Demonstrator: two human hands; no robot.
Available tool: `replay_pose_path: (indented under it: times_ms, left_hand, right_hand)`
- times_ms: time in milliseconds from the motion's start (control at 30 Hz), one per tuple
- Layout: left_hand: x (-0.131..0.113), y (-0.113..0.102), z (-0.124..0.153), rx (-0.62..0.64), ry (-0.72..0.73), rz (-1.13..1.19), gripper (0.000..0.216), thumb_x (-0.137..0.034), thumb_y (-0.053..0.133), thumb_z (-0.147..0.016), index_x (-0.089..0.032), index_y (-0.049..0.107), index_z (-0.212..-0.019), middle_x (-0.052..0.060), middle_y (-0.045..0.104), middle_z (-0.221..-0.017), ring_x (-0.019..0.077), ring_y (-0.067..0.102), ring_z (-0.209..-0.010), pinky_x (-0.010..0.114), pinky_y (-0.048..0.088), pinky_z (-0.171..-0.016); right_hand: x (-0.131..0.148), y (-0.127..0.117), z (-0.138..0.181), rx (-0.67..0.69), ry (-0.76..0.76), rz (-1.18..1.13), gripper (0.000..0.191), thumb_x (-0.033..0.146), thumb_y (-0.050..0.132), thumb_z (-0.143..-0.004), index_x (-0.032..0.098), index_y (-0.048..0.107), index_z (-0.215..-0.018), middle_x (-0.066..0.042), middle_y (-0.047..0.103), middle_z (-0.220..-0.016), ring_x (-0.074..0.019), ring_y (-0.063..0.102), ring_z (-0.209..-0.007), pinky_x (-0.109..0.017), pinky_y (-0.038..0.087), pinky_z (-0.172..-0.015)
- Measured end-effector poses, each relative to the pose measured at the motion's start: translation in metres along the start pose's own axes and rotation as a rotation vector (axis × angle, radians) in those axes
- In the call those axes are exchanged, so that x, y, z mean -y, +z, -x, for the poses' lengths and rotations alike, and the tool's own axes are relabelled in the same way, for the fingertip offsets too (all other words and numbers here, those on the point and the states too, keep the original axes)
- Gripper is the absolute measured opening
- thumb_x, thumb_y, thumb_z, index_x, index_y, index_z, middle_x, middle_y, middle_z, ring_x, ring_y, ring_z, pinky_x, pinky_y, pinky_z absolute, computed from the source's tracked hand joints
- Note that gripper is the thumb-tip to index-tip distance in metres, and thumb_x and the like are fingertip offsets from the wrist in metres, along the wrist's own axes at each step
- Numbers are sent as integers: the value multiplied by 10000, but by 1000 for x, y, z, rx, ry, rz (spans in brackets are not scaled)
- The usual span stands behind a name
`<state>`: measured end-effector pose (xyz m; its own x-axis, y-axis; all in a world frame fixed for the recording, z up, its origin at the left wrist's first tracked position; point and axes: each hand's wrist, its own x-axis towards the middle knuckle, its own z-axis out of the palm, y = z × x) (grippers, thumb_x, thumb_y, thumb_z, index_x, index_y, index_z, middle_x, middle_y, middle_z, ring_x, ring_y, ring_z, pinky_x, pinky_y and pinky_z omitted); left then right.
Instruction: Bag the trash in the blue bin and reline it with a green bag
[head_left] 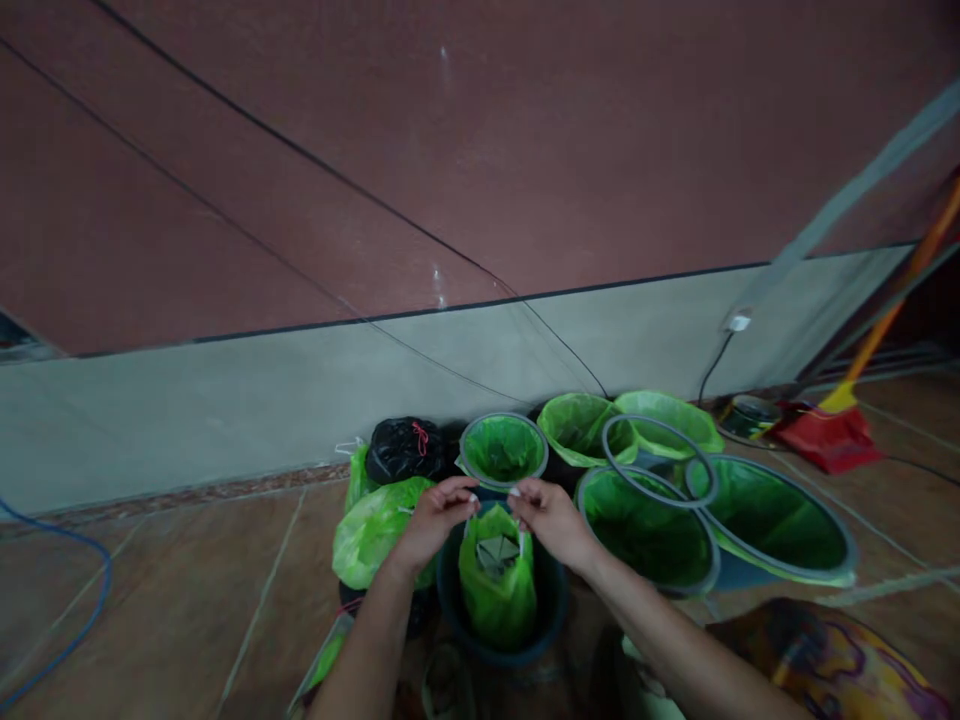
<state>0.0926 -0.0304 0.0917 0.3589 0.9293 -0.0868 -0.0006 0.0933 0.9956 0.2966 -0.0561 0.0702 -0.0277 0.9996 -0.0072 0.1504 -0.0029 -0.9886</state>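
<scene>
My left hand and my right hand both pinch the top edge of a green plastic bag. The bag stands inside a dark round bin on the floor right in front of me. Its mouth is partly open between my hands, with grey scraps showing inside. My fingertips nearly meet above the bag.
Several bins lined with green bags stand by the wall, some with grey rings. A tied black bag and a filled green bag lie to the left. At the right stand a red dustpan and broom, and a blue cable crosses the floor at left.
</scene>
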Motion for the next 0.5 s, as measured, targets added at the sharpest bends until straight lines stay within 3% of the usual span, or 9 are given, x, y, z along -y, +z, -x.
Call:
replay_pose_path:
  times_ms: [167,300,433,500]
  left_hand:
    - [0,10,-2,30,78,58,414,-354,786,-675,-168,692,-1033,34,712,-828,151,638,-799,290,471,-823]
    - [-1,15,-2,25,168,15,344,-336,741,-735,-168,702,-1033,45,731,-843,160,650,-799,291,477,-813]
    - [-1,23,1,25,265,-80,302,-294,661,-805,-180,702,-1082,50,741,-892,176,663,-844,310,481,-856]
    - [0,28,3,21,302,-110,296,-281,634,-821,-189,701,-1094,50,743,-904,182,666,-863,322,484,-877]
  right_hand:
    - [19,6,-8,38,-85,23,218,391,579,-790,185,587,-717,34,558,-587,-110,507,-540,-229,400,-539]
    - [12,7,-11,48,-78,198,131,312,589,-750,188,606,-791,20,598,-631,-129,540,-587,-245,410,-580]
    - [-1,13,-10,110,-72,364,452,233,610,-699,176,561,-1145,40,621,-653,-148,570,-591,-259,408,-596]
    - [-8,19,-10,151,-80,359,539,230,629,-675,169,537,-1203,23,660,-712,-167,604,-645,-268,432,-626]
